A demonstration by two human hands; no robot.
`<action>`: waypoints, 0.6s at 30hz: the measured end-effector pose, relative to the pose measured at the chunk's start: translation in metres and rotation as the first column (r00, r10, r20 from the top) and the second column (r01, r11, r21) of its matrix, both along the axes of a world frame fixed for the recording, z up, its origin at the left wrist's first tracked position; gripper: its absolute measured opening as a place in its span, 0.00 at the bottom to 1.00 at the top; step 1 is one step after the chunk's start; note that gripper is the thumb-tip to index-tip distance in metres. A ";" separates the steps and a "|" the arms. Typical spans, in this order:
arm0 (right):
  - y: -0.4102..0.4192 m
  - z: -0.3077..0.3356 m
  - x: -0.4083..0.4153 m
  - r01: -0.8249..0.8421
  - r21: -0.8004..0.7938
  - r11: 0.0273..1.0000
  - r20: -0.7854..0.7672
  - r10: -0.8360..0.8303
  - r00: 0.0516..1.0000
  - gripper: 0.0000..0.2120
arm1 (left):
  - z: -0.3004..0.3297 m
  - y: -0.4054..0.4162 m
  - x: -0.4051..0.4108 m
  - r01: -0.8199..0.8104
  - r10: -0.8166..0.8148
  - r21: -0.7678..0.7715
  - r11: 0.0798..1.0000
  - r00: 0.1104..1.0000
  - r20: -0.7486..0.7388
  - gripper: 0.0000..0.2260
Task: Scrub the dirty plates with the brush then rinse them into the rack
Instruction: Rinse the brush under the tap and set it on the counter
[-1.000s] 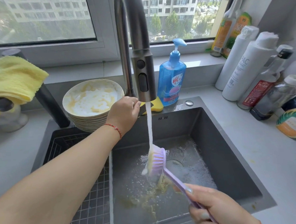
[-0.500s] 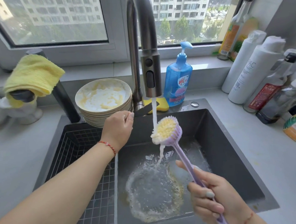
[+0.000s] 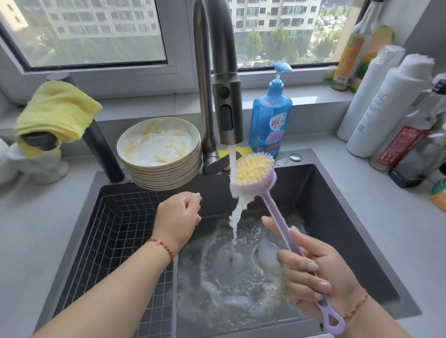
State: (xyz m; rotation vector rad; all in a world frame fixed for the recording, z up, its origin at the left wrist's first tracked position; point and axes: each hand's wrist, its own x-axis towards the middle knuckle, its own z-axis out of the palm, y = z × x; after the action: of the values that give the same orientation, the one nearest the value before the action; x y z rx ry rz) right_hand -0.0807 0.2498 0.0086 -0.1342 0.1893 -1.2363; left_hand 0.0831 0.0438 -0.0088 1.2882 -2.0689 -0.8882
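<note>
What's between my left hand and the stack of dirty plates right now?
Nothing. In the head view, the left hand hangs just below the stack of smeared cream plates, with only dark sink wall showing in the gap.

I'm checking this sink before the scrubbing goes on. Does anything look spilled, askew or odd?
Mostly normal. The sink floor holds yellowish foamy residue around the drain. The stack of dirty plates overhangs the basin edge above the rack. The brush, held by the right hand, has yellow-stained bristles under the running water.
</note>
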 end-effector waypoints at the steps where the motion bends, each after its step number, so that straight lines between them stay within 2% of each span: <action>1: 0.004 0.004 -0.004 0.038 0.043 0.998 -0.061 -0.035 0.997 0.18 | -0.002 0.001 0.001 -0.002 0.002 0.008 1.000 1.000 0.001 0.17; 2: 0.008 0.008 -0.008 0.108 0.118 0.987 -0.177 -0.086 0.980 0.18 | -0.005 0.002 0.002 -0.003 0.003 0.018 1.000 1.000 0.001 0.18; 3: 0.011 0.010 -0.011 0.214 0.215 0.953 -0.369 -0.124 0.921 0.17 | -0.007 0.003 0.003 -0.004 0.004 0.029 1.000 1.000 0.002 0.18; 4: 0.013 0.010 -0.014 0.334 0.282 0.899 -0.616 -0.098 0.782 0.14 | -0.010 0.004 0.004 -0.006 0.006 0.038 0.999 1.000 0.007 0.18; 5: 0.015 0.006 -0.017 0.424 0.299 0.855 -0.834 0.018 0.551 0.11 | -0.012 0.005 0.005 -0.008 0.007 0.046 0.999 1.000 0.016 0.18; 6: 0.017 -0.004 -0.022 0.468 0.290 0.835 -0.949 0.186 0.256 0.09 | -0.015 0.006 0.006 -0.009 0.008 0.053 0.999 1.000 0.025 0.18; 7: 0.020 -0.016 -0.028 0.480 0.286 0.829 -0.935 0.350 -0.048 0.07 | -0.017 0.006 0.006 -0.009 0.007 0.064 0.998 0.999 0.032 0.18; 8: 0.023 -0.025 -0.034 0.467 0.302 0.831 -0.838 0.465 -0.286 0.05 | -0.018 0.007 0.007 -0.006 0.004 0.078 0.997 0.999 0.037 0.18; 9: 0.028 -0.033 -0.038 0.438 0.336 0.834 -0.726 0.526 -0.444 0.04 | -0.020 0.008 0.006 -0.003 -0.001 0.090 0.996 0.999 0.045 0.18; 10: 0.031 -0.038 -0.041 0.410 0.373 0.832 -0.634 0.551 -0.542 0.03 | -0.021 0.008 0.006 0.002 -0.007 0.097 0.995 0.998 0.055 0.18; 12: 0.038 -0.038 -0.049 0.415 0.358 0.836 -0.569 0.548 -0.614 0.04 | -0.024 0.011 0.006 0.011 -0.020 0.103 0.995 0.996 0.084 0.18; 15: 0.050 -0.025 -0.066 0.506 0.225 0.833 -0.572 0.533 -0.624 0.07 | -0.027 0.013 0.004 0.042 -0.055 0.119 0.992 0.992 0.111 0.18; 18: 0.060 -0.022 -0.077 0.553 0.174 0.815 -0.580 0.539 -0.611 0.07 | -0.030 0.015 0.002 0.050 -0.064 0.126 0.991 0.991 0.118 0.18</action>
State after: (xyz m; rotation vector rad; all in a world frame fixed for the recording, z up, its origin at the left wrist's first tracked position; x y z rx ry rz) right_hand -0.1573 0.3100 -0.0134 -0.8201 2.6138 -0.3099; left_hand 0.0851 0.0590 -0.0391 1.3842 -2.1847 -0.9981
